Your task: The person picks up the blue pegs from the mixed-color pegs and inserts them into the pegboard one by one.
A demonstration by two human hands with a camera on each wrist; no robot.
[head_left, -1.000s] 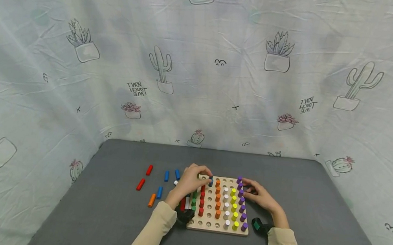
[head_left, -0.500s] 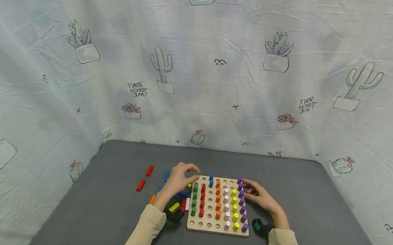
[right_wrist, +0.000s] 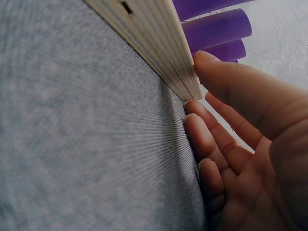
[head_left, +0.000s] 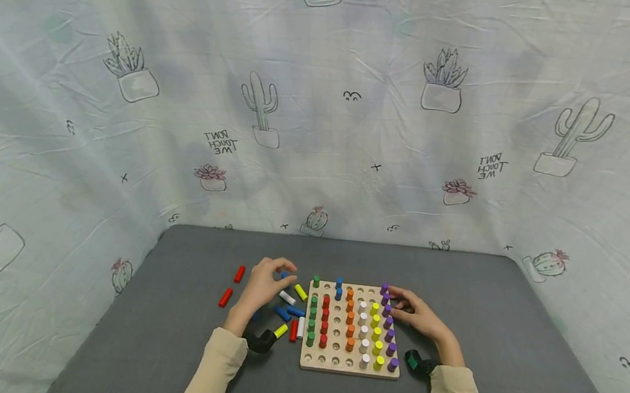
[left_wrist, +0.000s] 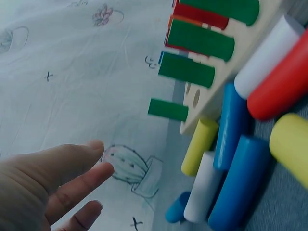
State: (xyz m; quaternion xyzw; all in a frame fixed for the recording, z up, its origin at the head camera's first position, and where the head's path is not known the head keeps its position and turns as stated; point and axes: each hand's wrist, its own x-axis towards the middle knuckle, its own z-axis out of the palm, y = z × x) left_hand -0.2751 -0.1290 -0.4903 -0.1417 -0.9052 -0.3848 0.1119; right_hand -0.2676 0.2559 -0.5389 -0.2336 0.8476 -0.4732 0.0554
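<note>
A wooden pegboard (head_left: 317, 364) carries upright pegs in coloured columns. A green peg (head_left: 315, 281) stands in its back left corner hole, and two blue pegs (head_left: 338, 294) stand at the back of another column. Left of the board my left hand (head_left: 262, 287) hovers over loose pegs, thumb and fingers apart with nothing between them; a blue peg (head_left: 284, 275) shows just beyond its fingertips. My right hand (head_left: 420, 314) holds the board's back right edge beside the purple pegs (right_wrist: 219, 30), thumb (right_wrist: 208, 60) on the edge and fingers curled at the corner.
Loose pegs lie left of the board: white (head_left: 287, 297), yellow (head_left: 300, 292), blue (head_left: 296, 312) and red (head_left: 293, 331). Two more red pegs (head_left: 225, 297) lie farther left on the grey table (head_left: 167, 309). A patterned curtain (head_left: 355, 131) hangs behind.
My left hand has moved left from the blue pegs, past the back left corner, to over the loose pegs. A green peg now shows in that corner. My right hand has stayed put.
</note>
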